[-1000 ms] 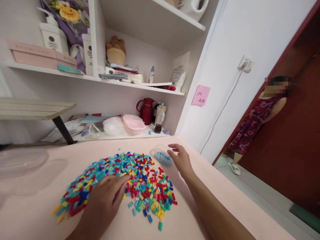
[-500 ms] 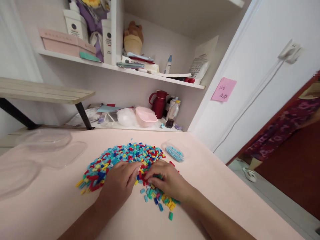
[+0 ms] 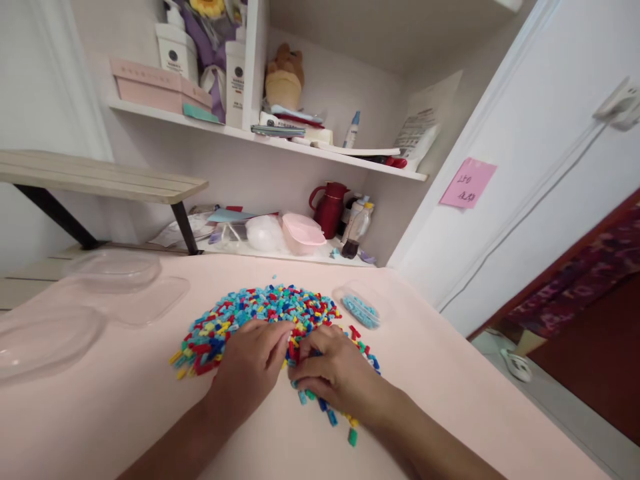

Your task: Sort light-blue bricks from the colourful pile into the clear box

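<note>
A wide heap of small toy building bricks (image 3: 270, 303) in blue, red, yellow and green is spread over the pink tabletop (image 3: 280, 440). At the near edge of the heap rests my left hand (image 3: 253, 363), thumb and forefinger closed together; a pale speck shows at its fingertips, too small to name. Close beside it, my right hand (image 3: 337, 373) lies over bricks with its fingers curled in, and its palm hides whatever is held. Loose bricks poke out below and beyond the right hand. Behind it stands a clear plastic container (image 3: 361, 309) holding light blue bricks.
Clear plastic containers (image 3: 115, 270) and a flat clear lid (image 3: 150, 303) lie at left, near a wooden stand (image 3: 100, 175). A pink tub (image 3: 303, 233), red jug (image 3: 330, 207) and bottle (image 3: 357, 233) stand along the back. A person's foot (image 3: 517, 365) shows at right.
The view has swung slightly left. My right hand has come nearer to me, covering more front bricks and uncovering red, green and blue ones on its far side. My left hand keeps its pinch.
</note>
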The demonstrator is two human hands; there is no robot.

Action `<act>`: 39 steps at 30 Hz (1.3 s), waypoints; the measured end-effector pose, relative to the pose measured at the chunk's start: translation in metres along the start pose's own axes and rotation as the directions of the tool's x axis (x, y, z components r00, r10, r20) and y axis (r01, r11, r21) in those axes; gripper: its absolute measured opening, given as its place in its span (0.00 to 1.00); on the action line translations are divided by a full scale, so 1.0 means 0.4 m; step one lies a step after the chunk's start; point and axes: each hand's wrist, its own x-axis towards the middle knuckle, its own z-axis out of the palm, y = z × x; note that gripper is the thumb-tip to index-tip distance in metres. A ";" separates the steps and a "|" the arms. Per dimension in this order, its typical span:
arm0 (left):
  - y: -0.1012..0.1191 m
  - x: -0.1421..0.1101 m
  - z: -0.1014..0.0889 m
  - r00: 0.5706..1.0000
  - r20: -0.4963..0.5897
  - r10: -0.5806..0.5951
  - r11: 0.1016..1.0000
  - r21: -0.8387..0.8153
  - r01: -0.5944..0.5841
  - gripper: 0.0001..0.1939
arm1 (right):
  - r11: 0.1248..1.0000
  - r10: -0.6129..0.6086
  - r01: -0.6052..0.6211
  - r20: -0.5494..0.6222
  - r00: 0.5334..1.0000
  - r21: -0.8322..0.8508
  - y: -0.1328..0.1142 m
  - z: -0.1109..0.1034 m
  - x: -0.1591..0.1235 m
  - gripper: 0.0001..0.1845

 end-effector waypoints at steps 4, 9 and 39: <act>-0.002 0.001 0.002 0.999 -0.027 0.022 1.000 0.003 -0.022 0.09 | 0.999 0.046 -0.046 -0.004 0.999 0.002 -0.005 0.013 0.003 0.05; -0.016 -0.001 0.016 0.998 -0.025 0.065 0.998 -0.008 -0.065 0.08 | 0.950 0.220 -0.196 -0.077 0.972 0.242 0.002 -0.007 0.016 0.04; -0.019 0.005 0.012 0.993 -0.025 0.117 0.993 0.031 -0.117 0.09 | 0.880 0.320 -0.263 -0.082 0.944 0.396 -0.012 0.004 0.018 0.04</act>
